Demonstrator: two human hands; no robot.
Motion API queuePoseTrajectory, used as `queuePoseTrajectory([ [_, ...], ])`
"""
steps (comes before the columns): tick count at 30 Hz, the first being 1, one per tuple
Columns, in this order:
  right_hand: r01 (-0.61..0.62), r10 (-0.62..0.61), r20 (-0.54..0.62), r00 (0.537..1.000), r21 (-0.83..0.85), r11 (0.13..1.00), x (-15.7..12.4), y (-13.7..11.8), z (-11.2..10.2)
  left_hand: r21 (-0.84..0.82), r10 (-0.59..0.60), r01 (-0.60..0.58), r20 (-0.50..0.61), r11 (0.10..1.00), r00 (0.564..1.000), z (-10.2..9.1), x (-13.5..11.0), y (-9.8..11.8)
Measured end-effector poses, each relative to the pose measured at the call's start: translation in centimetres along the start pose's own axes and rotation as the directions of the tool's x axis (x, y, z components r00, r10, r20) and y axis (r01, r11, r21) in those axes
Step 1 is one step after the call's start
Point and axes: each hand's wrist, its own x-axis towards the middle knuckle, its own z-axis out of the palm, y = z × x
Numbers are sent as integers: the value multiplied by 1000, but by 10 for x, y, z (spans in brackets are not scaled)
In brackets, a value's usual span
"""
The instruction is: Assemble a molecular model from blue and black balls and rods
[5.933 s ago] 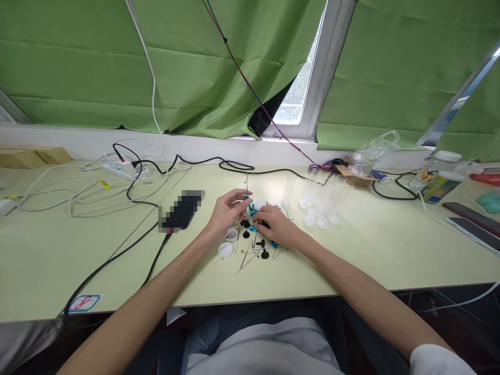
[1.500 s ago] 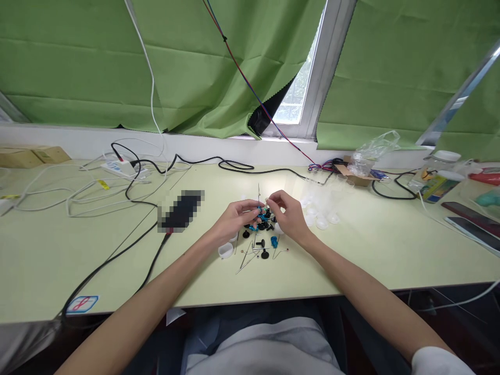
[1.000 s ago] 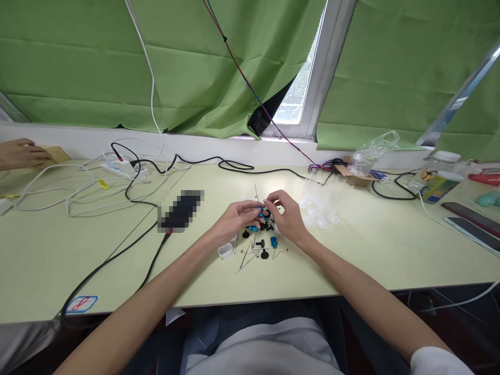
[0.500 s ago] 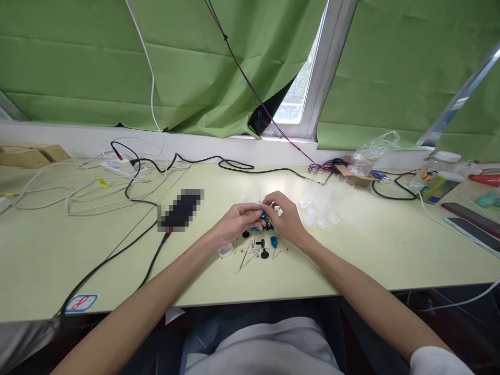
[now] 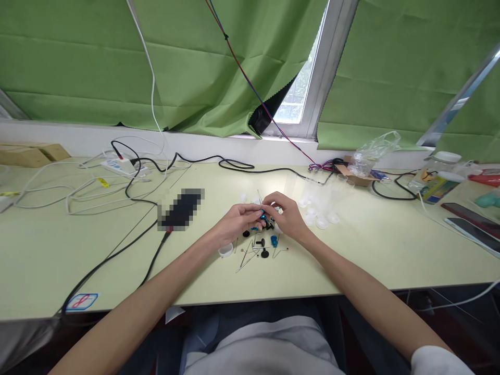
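My left hand (image 5: 242,220) and my right hand (image 5: 284,212) meet above the middle of the table, fingertips closed together on a small blue metal part (image 5: 263,216). Fingers hide much of it. A thin metal rod (image 5: 259,196) sticks up behind the fingers; whether it joins the blue part I cannot tell. Below my hands lie another blue metal part (image 5: 274,241), a black thumb screw (image 5: 264,253), an L-shaped hex key (image 5: 258,247) and several thin bent wires (image 5: 244,260). A small white cup (image 5: 225,250) stands beside my left wrist.
Several small white cups (image 5: 321,223) sit right of my hands. A blurred dark device (image 5: 180,210) with a black cable lies to the left. Cables and a power strip (image 5: 123,166) run along the back. Phones (image 5: 472,233) and a jar (image 5: 445,161) are at the right.
The thin rod behind my fingers now leans a little more to the left. Both hands keep nearly the same place and grip.
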Motion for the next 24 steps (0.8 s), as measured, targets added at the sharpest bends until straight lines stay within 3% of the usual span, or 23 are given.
queuePoseTrajectory([
  [6,-20,20,-1,1000,-13,1000,0,3,1,-19,-21,21,-32,1000,999,3,0,2],
  [10,-17,12,-66,998,-69,997,-1,1,1,-110,-74,64,-93,992,993,3,2,2],
  [15,85,-119,-162,980,-204,975,-2,-8,2,-206,-82,40,-202,978,976,2,4,3],
  [19,195,-222,-96,970,-234,952,-7,-9,10,-236,-37,-17,-224,972,974,0,5,3],
  [24,220,-213,55,976,-294,930,-13,-2,21,-230,5,-63,-244,971,970,0,6,0],
])
